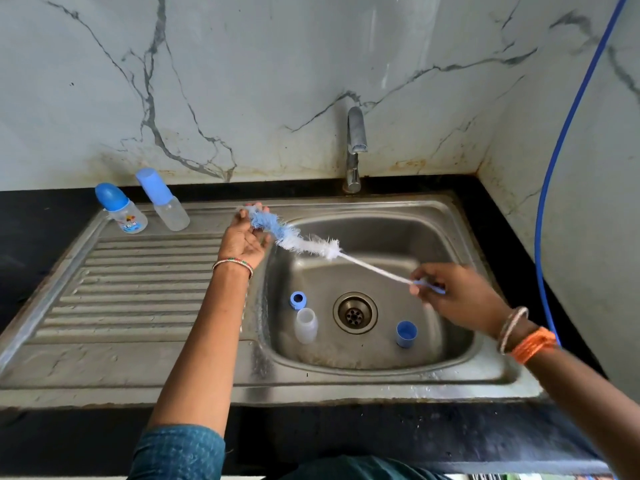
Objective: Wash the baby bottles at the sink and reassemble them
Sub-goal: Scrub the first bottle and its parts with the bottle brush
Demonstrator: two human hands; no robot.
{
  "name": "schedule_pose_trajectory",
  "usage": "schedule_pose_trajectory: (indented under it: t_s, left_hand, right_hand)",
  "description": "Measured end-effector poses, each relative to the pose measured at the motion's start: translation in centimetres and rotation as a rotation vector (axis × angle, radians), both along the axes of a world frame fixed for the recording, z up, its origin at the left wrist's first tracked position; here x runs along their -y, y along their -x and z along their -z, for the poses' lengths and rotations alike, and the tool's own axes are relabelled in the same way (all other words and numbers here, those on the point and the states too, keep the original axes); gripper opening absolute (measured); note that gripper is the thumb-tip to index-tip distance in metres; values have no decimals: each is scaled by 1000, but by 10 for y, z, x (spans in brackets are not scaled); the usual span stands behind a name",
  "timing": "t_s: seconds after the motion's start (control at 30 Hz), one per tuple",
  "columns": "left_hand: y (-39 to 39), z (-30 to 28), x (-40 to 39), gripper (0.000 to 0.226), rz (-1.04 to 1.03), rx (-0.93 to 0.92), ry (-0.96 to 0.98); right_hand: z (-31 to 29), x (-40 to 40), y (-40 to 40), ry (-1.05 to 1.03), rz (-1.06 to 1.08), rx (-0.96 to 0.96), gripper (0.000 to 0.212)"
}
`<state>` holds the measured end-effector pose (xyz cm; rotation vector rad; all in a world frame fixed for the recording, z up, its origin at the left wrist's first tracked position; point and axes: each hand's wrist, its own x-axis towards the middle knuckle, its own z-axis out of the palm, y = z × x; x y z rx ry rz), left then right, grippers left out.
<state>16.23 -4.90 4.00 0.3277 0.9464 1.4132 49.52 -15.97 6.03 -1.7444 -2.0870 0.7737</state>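
A long blue and white bottle brush (304, 242) stretches across the sink basin (446, 237). My right hand (457, 296) pinches its blue handle end. My left hand (244, 237) is held palm up with straight fingers under the bristled tip, touching it. On the basin floor stand an open clear bottle body (306, 325), a blue screw ring (298, 300) and a blue cap (406, 334). Two assembled baby bottles stand at the back of the drainboard: one with a round blue cap and a printed picture (121, 208), one with a tall blue cap (162, 199).
The steel tap (356, 147) rises behind the basin, with no water running. The drain (355, 312) sits mid-basin. The ribbed drainboard (138, 285) lies to the left. A blue hose (561, 161) hangs along the right wall. Black countertop (485, 441) edges the sink.
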Motion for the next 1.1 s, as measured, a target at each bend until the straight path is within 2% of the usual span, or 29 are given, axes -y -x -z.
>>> schedule_pose_trajectory:
  t_s: [0.03,0.07,0.1,0.13,0.17,0.2,0.3,0.33,0.4,0.47,0.5,0.6,0.67,0.7,0.8,0.83,0.87,0.93,0.97,1.0,1.03,1.07,1.1]
  left_hand:
    - [-3,1,-1,25,-29,-19,24]
    - [-5,3,-2,25,-47,-30,43]
    - [-8,4,-2,25,-52,-28,54]
    - [-9,6,-2,25,-53,-14,60]
    - [-10,6,-2,22,-55,5,63]
    - [-11,6,-3,19,-53,16,63]
    - [-14,8,-4,19,-30,-3,43]
    - [-15,10,-4,20,-33,-18,38]
    - [-17,15,-2,21,-103,-67,37]
    - [-17,17,-2,23,-251,-155,36]
    - [-17,16,-2,24,-329,-217,44]
    - [-14,15,-2,24,-446,-372,84]
    - [-10,14,1,16,-296,-374,121]
    - [-8,13,3,10,-171,-338,128]
    - [-5,11,7,8,63,-214,89]
    - [-6,10,7,11,87,-211,62]
    - [-8,9,7,15,106,-221,31]
    - [-11,9,8,19,132,-222,-14]
    - [-10,10,8,21,138,-210,-18]
    - [-6,12,8,25,139,-196,-16]
    - [-2,14,7,30,128,-186,-10]
    - [1,16,6,32,109,-199,0]
    - [3,17,5,29,89,-244,16]
  right_hand:
    - [4,1,3,-226,74,189,5]
    - [5,3,8,-403,133,286,7]
    - [6,6,13,-522,173,316,8]
    - [6,8,18,-556,213,322,8]
    - [5,8,22,-480,255,312,11]
    - [5,8,26,-308,292,262,18]
    - [2,5,32,426,264,-90,36]
    - [1,4,32,564,257,-173,38]
    - [0,5,30,630,262,-262,40]
    - [-2,6,31,571,264,-311,41]
    - [-3,8,33,497,258,-272,39]
    - [-3,13,41,86,235,108,19]
    - [0,20,43,-194,209,324,14]
    - [1,22,42,-288,203,372,11]
    - [2,19,31,-374,262,391,8]
    - [1,16,30,-276,245,364,11]
    - [0,13,29,-71,197,278,15]
    - [-1,11,31,551,38,-85,29]
    - [-1,11,31,778,2,-261,34]
    - [-2,10,28,876,4,-377,35]
    - [-3,9,24,858,23,-426,35]
    - [-5,7,20,731,47,-392,34]
    - [-7,6,16,505,59,-245,31]
